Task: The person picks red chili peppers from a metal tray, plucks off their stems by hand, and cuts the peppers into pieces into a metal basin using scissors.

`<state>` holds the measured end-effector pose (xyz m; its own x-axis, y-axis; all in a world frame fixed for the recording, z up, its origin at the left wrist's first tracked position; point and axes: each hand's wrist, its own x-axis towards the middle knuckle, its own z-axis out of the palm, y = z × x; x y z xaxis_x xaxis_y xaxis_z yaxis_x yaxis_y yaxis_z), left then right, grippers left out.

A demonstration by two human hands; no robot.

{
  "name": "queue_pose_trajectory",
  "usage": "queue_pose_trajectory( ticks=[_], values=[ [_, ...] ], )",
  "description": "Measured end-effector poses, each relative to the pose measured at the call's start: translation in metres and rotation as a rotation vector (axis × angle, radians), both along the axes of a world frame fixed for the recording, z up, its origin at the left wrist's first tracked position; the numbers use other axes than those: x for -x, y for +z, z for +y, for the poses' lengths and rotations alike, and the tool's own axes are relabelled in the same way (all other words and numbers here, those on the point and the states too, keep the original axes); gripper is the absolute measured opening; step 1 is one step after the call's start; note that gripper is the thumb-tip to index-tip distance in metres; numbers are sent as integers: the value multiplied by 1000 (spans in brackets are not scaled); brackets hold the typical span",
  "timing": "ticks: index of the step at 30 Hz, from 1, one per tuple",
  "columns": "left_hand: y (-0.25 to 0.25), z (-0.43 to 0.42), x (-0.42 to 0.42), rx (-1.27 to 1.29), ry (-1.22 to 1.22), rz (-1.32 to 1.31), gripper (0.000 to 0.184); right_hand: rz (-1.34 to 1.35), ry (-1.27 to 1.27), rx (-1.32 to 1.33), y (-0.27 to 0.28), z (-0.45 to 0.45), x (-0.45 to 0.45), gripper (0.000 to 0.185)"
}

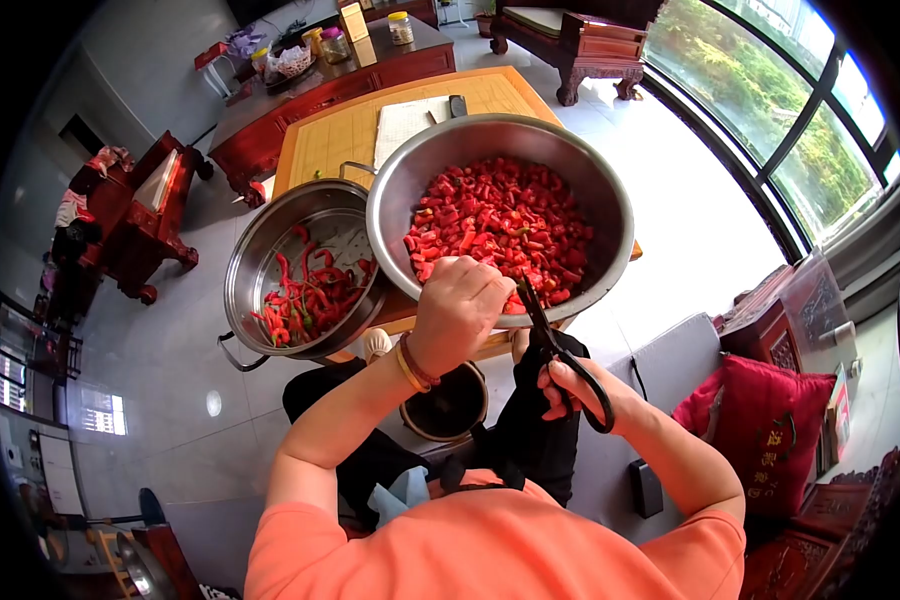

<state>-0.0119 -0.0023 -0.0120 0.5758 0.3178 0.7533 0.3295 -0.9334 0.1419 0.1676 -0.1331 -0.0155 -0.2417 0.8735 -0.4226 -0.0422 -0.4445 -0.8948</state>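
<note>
My left hand (462,308) is closed in a pinch at the near rim of a large steel basin (395,190). It holds a chili pepper mostly hidden by the fingers; only a small greenish bit shows. My right hand (570,385) grips black scissors (538,318), their blades beside my left fingertips. Cut red chili pieces (505,215) fill the bottom of the basin. To the left, a steel pot with handles (242,275) contains whole red chilies (310,300), some with green stems.
A wooden table (335,125) supports the basin, with a white sheet (405,120) behind it. A dark bucket (448,405) stands between my legs. At the right lies a red cushion (755,430). Jars (335,45) stand on a cabinet at the back.
</note>
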Motion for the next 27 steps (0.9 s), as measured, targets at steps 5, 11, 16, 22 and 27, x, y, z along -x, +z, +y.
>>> queue_pose_trajectory(
  ticks=[5, 11, 16, 22, 27],
  values=[
    [1, 1, 3, 25, -16, -7, 17, 31, 1, 67, -3, -1, -8, 45],
    [4, -2, 8, 33, -19, -8, 16, 90, -71, 76, -6, 0, -9, 43],
    [-12, -36, 50, -23, -38, 139, 16, 145, -162, 124, -20, -2, -17, 42],
    [-77, -61, 92, 117, 52, 304, 13, 193, -202, -6, -25, -3, -18, 45],
    [-27, -19, 126, 113, 181, 261, 7, 195, -198, -68, -23, -1, -11, 44]
  ],
)
